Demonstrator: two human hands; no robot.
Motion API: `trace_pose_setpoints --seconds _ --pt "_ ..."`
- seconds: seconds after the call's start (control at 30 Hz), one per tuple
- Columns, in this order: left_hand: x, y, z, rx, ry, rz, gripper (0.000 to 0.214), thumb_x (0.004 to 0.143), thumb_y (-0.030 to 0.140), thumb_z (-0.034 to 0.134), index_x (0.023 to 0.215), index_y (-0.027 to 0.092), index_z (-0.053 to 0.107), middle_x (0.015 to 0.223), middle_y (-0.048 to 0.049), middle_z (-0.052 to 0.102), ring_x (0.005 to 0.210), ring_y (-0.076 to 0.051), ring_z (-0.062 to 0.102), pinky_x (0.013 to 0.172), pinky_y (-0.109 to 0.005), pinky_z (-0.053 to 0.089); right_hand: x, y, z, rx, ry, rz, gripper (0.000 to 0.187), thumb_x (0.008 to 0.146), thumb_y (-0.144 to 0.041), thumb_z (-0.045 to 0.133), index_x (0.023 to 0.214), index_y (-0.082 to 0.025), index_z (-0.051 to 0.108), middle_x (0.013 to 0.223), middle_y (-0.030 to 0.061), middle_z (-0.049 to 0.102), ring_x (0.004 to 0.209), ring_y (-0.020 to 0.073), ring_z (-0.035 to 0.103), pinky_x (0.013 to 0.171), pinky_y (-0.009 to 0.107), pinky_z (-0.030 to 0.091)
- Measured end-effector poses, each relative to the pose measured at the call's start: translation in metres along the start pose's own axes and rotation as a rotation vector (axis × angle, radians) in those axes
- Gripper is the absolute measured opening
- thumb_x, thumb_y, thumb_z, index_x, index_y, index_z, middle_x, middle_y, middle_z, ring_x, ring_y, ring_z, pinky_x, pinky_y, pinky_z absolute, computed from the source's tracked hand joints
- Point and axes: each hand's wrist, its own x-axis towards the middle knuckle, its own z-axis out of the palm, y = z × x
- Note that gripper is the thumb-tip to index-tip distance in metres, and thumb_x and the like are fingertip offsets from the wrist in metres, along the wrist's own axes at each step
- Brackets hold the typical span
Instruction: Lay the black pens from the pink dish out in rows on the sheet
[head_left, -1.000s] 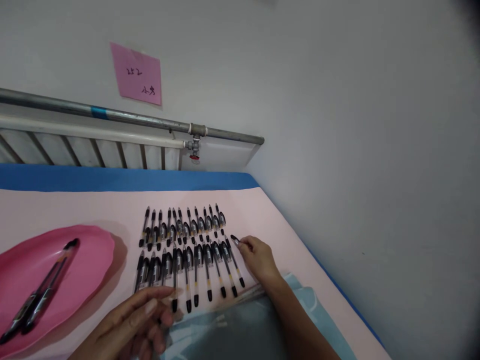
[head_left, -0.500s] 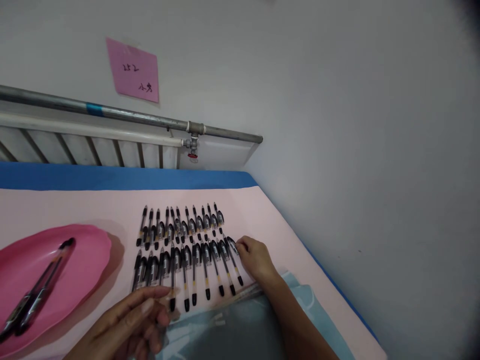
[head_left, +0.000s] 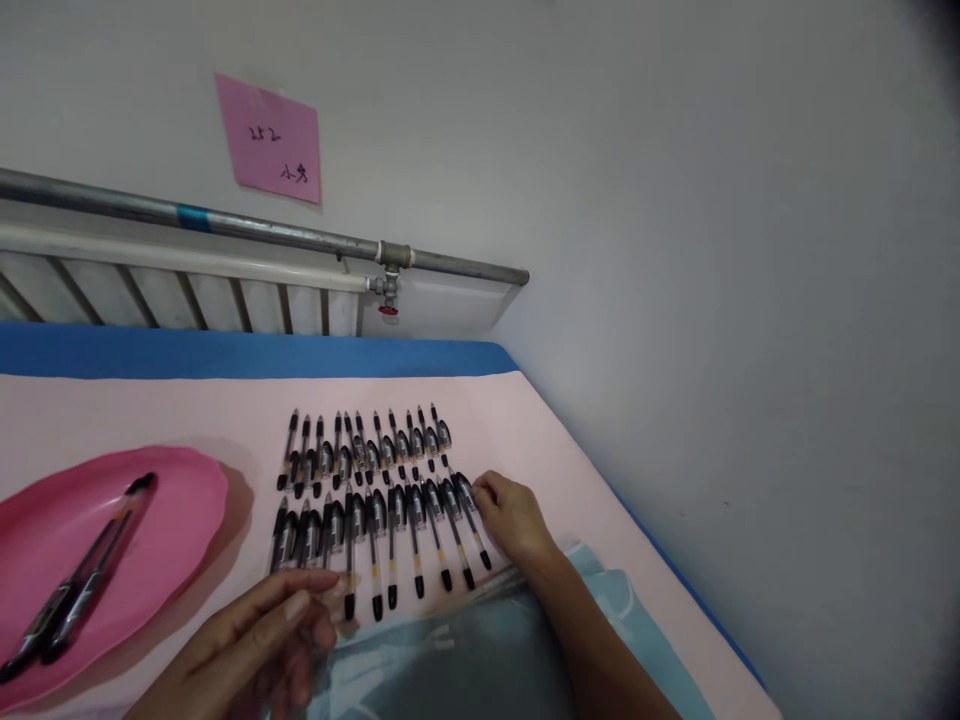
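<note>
Two rows of clear-barrelled black pens lie on the pink tabletop, with black caps beside them: a back row [head_left: 375, 450] and a front row [head_left: 414, 545]. My right hand [head_left: 514, 515] is at the right end of the front row, its curled fingers closed at the edge of the last black pen cap [head_left: 465, 490]; the fingertips are partly hidden. At the row's left end hovers my left hand [head_left: 247, 635], index finger and thumb stretched out and apart, holding nothing visible. It covers the lower ends of the leftmost pens.
A pink plate [head_left: 187, 500] at left holds a couple of capped pens [head_left: 82, 590]. A light-blue cloth or apron [head_left: 615, 610] bunches under my right forearm at the near edge. Behind the blue-edged table [head_left: 405, 358] are a radiator [head_left: 255, 300], a metal pipe [head_left: 300, 236] and a wall.
Both hands stay at nearly the same spots by the front row. The whole view has shifted very slightly; the pens lie as before.
</note>
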Motion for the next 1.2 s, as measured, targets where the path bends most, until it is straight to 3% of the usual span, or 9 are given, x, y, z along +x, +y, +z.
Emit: trace_pose_setpoints --seconds 0.13,0.27,0.33,0.4,0.73,0.9,1.0,1.1,1.2 --pt "-0.007 0.018 -0.005 0.026 0.261 0.197 0.026 0.065 0.038 0.074 0.079 0.020 0.064 0.055 0.0035 0.054 0.048 -0.009 0.049 0.044 -0.018 0.036 0.000 -0.001 -0.004 0.075 0.023 -0.023 0.026 0.081 -0.028 0.037 0.077 -0.021 0.062 0.072 0.0045 0.068 0.068 0.0184 0.061 0.063 0.026 0.041" --pt "-0.014 0.056 -0.053 0.464 0.750 0.586 0.026 0.072 0.043 0.063 0.086 0.021 0.060 0.052 0.0058 0.048 0.049 -0.011 0.046 0.049 -0.020 0.037 0.010 0.004 -0.004 0.081 0.048 0.067 0.023 0.073 -0.037 0.045 0.078 -0.025 0.063 0.071 0.0033 0.069 0.066 0.0210 0.063 0.059 0.028 0.043" --pt "-0.019 0.072 -0.083 0.795 1.017 0.479 0.028 0.079 0.043 0.051 0.096 0.021 0.058 0.068 0.0010 0.060 0.063 -0.016 0.056 0.058 -0.023 0.042 0.014 0.005 -0.005 0.094 0.013 0.092 0.024 0.071 -0.041 0.046 0.078 -0.025 0.063 0.071 0.0031 0.070 0.063 0.0221 0.064 0.056 0.029 0.044" --pt "-0.019 0.080 -0.106 1.059 1.105 0.302 0.029 0.082 0.037 0.045 0.099 0.019 0.059 0.086 -0.0051 0.066 0.077 -0.020 0.061 0.067 -0.027 0.043 0.015 0.002 -0.007 0.100 -0.021 0.109 0.026 0.070 -0.042 0.045 0.077 -0.024 0.063 0.071 0.0031 0.070 0.063 0.0232 0.064 0.055 0.030 0.045" --pt "0.002 0.071 -0.127 1.283 0.954 0.071 0.031 0.073 0.021 0.053 0.099 0.011 0.064 0.093 -0.0169 0.071 0.085 -0.029 0.064 0.065 -0.030 0.038 0.012 0.000 -0.008 0.100 -0.020 0.112 0.028 0.069 -0.045 0.046 0.075 -0.024 0.063 0.070 0.0038 0.070 0.062 0.0240 0.064 0.053 0.031 0.044" --pt "-0.003 0.079 -0.126 1.151 0.938 0.117 0.025 0.070 0.026 0.054 0.088 0.013 0.067 0.076 -0.0114 0.071 0.075 -0.028 0.065 0.061 -0.030 0.040 0.012 0.000 -0.009 0.117 -0.035 0.136 0.029 0.067 -0.046 0.046 0.076 -0.024 0.063 0.073 0.0047 0.070 0.067 0.0249 0.064 0.058 0.033 0.046" --pt "-0.010 0.082 -0.113 1.021 0.929 0.249 0.034 0.076 0.036 0.048 0.099 0.016 0.064 0.086 -0.0076 0.070 0.080 -0.023 0.064 0.066 -0.028 0.044 0.009 -0.006 -0.013 0.176 0.036 0.150 0.028 0.066 -0.045 0.048 0.076 -0.024 0.063 0.079 0.0049 0.070 0.073 0.0251 0.064 0.063 0.033 0.046" --pt "-0.012 0.075 -0.087 0.574 0.686 0.399 0.038 0.076 0.044 0.052 0.101 0.017 0.060 0.077 -0.0036 0.068 0.067 -0.018 0.062 0.060 -0.026 0.046 -0.001 -0.020 -0.015 0.307 0.158 0.093 0.025 0.067 -0.043 0.051 0.075 -0.023 0.064 0.082 0.0044 0.069 0.077 0.0233 0.063 0.066 0.031 0.046" --pt "-0.008 0.052 -0.052 0.104 0.305 0.313 0.032 0.071 0.038 0.065 0.095 0.016 0.060 0.056 0.0006 0.061 0.045 -0.012 0.054 0.046 -0.023 0.041 -0.021 -0.046 -0.014 0.528 0.079 -0.064 0.022 0.070 -0.041 0.055 0.074 -0.022 0.064 0.073 0.0030 0.066 0.070 0.0181 0.060 0.063 0.027 0.045"
